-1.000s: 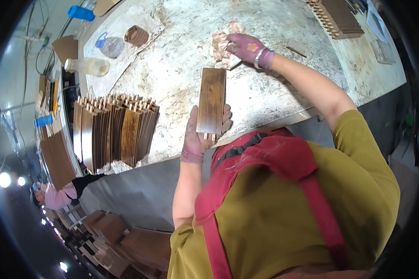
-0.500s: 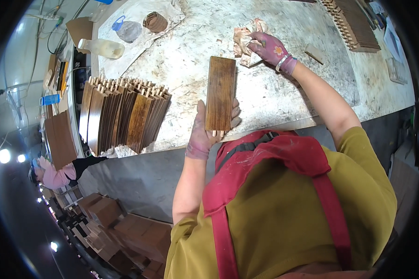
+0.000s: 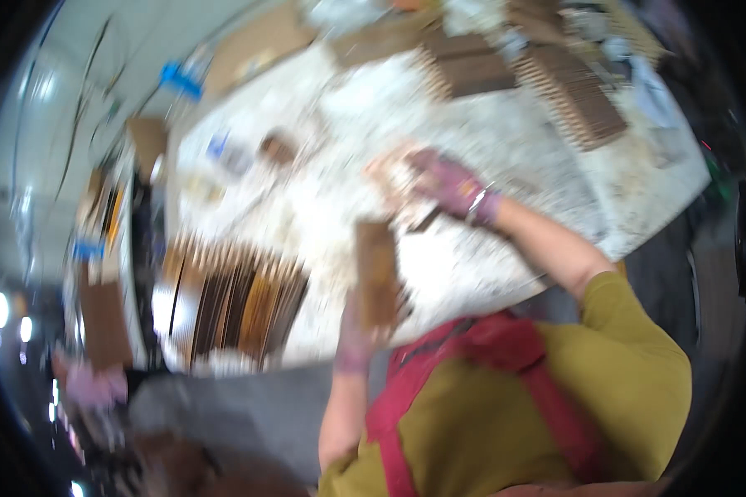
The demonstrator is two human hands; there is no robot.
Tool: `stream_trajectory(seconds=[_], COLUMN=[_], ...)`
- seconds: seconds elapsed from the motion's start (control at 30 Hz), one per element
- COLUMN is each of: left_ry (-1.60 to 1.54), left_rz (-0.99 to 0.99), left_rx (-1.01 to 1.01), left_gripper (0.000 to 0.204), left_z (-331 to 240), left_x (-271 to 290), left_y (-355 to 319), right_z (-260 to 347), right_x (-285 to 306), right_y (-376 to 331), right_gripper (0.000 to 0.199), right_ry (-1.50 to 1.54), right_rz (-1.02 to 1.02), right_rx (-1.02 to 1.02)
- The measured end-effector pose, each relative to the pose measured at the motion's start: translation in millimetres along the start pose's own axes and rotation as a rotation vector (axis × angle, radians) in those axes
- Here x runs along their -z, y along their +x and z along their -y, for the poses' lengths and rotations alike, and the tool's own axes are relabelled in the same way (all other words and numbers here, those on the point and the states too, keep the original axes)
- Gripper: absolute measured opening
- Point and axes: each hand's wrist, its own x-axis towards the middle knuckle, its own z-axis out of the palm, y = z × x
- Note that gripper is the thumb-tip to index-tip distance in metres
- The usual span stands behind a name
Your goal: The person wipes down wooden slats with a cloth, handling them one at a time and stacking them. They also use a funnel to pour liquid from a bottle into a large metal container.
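Observation:
The picture is smeared by motion. My left hand (image 3: 358,331), in a purple glove, holds a dark brown wooden plank (image 3: 377,272) upright over the near edge of the white stained worktable (image 3: 506,141). My right hand (image 3: 449,184), also gloved, reaches out over the table and rests on a pale crumpled cloth (image 3: 389,174); a small dark stick (image 3: 427,219) lies just below it. Whether the fingers grip the cloth is too blurred to tell.
A row of brown wooden boards (image 3: 232,302) stands on edge at the table's left end. More stacked boards (image 3: 576,91) lie at the far right. A small brown block (image 3: 278,149) and a blue item (image 3: 181,79) sit at the far left. A person in pink (image 3: 91,385) is at lower left.
The view has swung and blurred, so the table sits lower and further right in the picture. My left hand still holds the plank; my right hand stays at the cloth.

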Motion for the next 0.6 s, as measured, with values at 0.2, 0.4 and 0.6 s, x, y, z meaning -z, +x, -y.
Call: stream_trajectory(seconds=[0.2,0.4,0.6], left_ry=[0.127,0.266,-0.061], left_rz=[0.100,-0.037,0.035], left_rx=[-0.067,-0.084,0.096], left_gripper=[0.075,0.073,0.074], left_z=[-2.0,16.1,11.4], left_x=[25.8,-24.7,-49.3], left_y=[-14.0,-0.7,18.6], right_z=[-12.6,-34.2,-96.7], right_x=[100.8,132.1,76.5], right_y=[-26.9,-129.0,-148.3], right_gripper=[0.051,0.061,0.062], right_ry=[-0.406,-0.489,-0.530], right_rz=[0.167,0.279,0.015], right_rx=[-0.291,-0.572,-0.494])
